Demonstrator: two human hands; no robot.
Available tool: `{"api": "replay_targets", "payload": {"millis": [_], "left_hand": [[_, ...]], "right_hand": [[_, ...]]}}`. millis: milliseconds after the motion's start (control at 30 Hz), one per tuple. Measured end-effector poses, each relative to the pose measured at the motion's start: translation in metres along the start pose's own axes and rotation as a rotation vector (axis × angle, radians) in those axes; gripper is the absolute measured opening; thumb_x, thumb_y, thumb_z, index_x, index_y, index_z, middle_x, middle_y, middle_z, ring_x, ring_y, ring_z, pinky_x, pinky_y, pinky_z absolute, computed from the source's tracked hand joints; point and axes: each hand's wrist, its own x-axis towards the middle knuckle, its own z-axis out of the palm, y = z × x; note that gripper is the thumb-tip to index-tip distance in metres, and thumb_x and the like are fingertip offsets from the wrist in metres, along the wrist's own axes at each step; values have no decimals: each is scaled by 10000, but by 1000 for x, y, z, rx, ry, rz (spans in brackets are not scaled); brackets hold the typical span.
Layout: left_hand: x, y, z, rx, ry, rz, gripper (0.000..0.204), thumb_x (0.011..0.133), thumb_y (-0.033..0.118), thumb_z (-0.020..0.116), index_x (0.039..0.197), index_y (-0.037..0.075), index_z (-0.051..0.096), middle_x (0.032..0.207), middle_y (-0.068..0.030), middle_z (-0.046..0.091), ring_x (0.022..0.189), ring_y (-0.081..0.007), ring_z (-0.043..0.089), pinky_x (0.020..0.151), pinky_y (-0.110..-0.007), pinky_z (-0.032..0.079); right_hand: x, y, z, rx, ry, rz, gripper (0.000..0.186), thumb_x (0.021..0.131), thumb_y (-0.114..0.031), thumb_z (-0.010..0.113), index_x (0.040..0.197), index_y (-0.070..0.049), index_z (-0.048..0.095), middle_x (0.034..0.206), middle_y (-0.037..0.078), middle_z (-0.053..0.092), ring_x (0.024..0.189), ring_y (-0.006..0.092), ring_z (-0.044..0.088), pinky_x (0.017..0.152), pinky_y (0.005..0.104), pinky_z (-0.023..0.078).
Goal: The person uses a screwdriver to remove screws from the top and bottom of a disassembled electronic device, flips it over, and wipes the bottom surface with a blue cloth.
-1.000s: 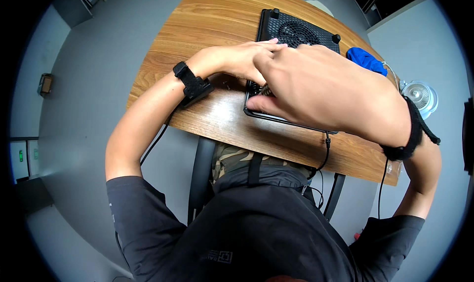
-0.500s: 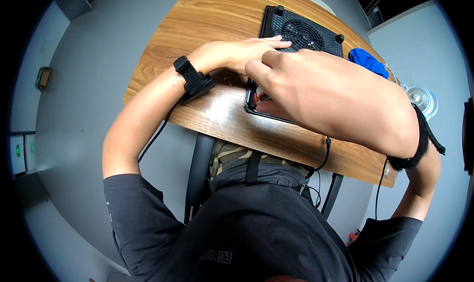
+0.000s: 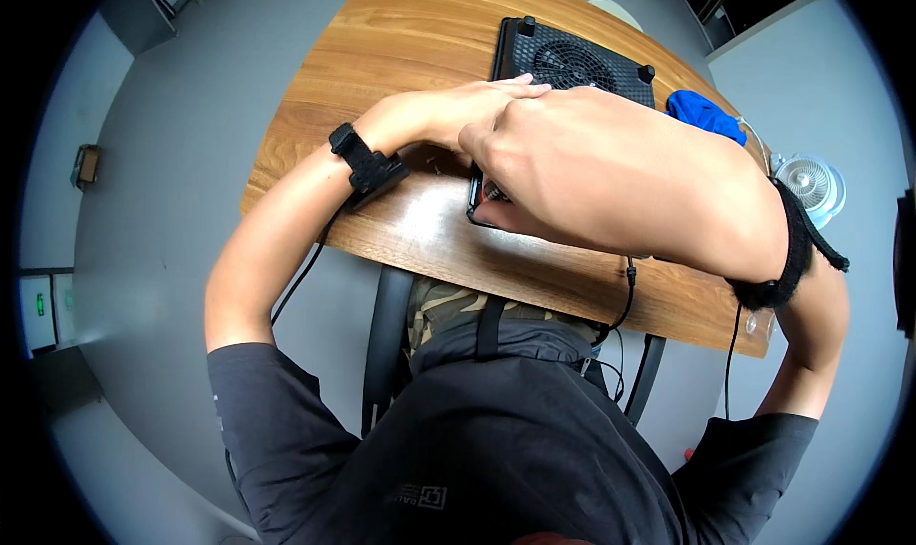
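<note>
The dark flat device (image 3: pixel 489 211) lies at the near edge of the wooden table (image 3: pixel 401 39), just before the black cooling pad (image 3: pixel 572 58), and we keep our left hand (image 3: pixel 458 111) and right hand (image 3: pixel 563 158) pressing steadily together, their grip hidden from us.

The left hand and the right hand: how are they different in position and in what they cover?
The left hand lies stretched across the wooden table, fingers pointing toward the black mesh cooling pad. The right hand is raised close to the camera and looks far larger. The left hand is seen whole; the right hand hides most of the dark flat device below it. Both wear a black wrist strap and meet over that device.
</note>
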Motion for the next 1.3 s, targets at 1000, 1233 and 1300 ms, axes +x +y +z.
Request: {"api": "replay_targets", "payload": {"millis": [1000, 1233, 1300], "left_hand": [[-49, 34, -11, 140, 39, -359, 226, 891, 160, 794, 1043, -3, 761, 965, -153, 727, 888, -310, 710, 803, -410, 568], [-43, 38, -6, 180, 69, -371, 189, 861, 150, 813, 960, -6, 772, 948, -165, 738, 905, -347, 707, 809, -428, 566], [-42, 38, -3, 185, 70, -394, 179, 856, 144, 815, 940, -7, 769, 941, -165, 740, 903, -347, 709, 807, -430, 566]], "right_hand": [[-80, 58, -5, 196, 204, 258, 323, 1005, -276, 636, 1038, 45, 651, 881, 263, 714, 877, 452, 705, 775, 514, 575], [-94, 56, -4, 221, 152, 382, 310, 1024, -296, 613, 1001, 11, 584, 882, 205, 653, 880, 411, 657, 781, 487, 530], [-97, 57, -2, 218, 147, 377, 318, 1029, -308, 604, 992, 6, 581, 882, 201, 655, 884, 406, 660, 782, 489, 532]]}}
